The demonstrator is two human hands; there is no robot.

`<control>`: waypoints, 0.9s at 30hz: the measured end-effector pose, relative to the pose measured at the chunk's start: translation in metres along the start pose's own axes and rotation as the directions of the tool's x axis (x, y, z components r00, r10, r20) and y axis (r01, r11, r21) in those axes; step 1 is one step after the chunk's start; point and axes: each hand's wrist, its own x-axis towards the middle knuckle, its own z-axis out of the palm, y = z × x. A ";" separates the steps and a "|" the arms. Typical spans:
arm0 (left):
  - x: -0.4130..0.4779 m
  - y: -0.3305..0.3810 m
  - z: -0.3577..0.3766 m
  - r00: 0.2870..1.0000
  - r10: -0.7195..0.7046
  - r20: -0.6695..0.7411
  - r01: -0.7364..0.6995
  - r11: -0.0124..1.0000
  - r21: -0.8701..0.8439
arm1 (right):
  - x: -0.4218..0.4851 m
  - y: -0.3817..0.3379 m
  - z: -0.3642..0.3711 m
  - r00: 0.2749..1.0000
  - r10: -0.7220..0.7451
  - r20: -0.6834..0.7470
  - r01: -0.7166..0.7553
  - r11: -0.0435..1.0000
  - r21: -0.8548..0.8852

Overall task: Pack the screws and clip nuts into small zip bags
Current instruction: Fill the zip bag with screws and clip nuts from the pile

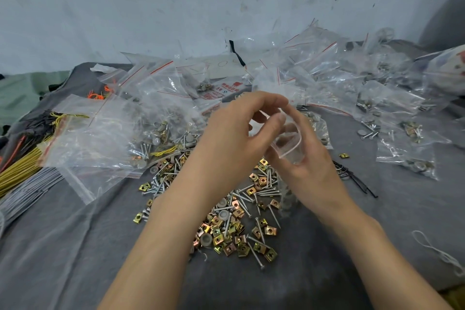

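Note:
Both hands hold one small clear zip bag (289, 145) above the pile, its red-lined mouth spread open and facing me. My left hand (234, 138) pinches the near side of the mouth with thumb and fingertips. My right hand (305, 156) curls round the bag from the right and below. Whether anything is inside the bag is hard to tell. Under the hands lies a loose heap of silver screws (261, 192) and brass-coloured clip nuts (234, 236) on grey cloth (75, 246).
Large clear bags with screws and caps (151, 131) lie to the left. Filled small zip bags (412, 148) are spread at the right and back. Yellow and grey cable ties (22, 178) lie far left, black ties (357, 181) right of the heap.

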 end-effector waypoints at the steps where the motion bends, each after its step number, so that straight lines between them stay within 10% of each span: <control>1: 0.000 -0.001 0.000 1.000 -0.012 -0.006 0.012 1.000 -0.016 | 0.000 0.000 0.000 1.000 0.001 -0.004 -0.001 1.000 -0.001; 8: 0.001 -0.019 -0.008 0.992 -0.099 -0.073 0.100 0.995 -0.002 | 0.001 -0.004 -0.003 0.999 0.009 -0.051 -0.009 1.000 0.015; 14: -0.015 -0.049 0.004 0.906 -0.346 0.242 0.304 0.932 0.196 | 0.007 0.002 -0.012 0.989 0.031 -0.145 -0.011 0.990 0.141; 27: -0.023 -0.064 0.029 0.806 -0.447 0.389 0.156 0.793 0.589 | 0.010 0.004 -0.025 0.973 0.038 -0.226 -0.016 0.995 0.099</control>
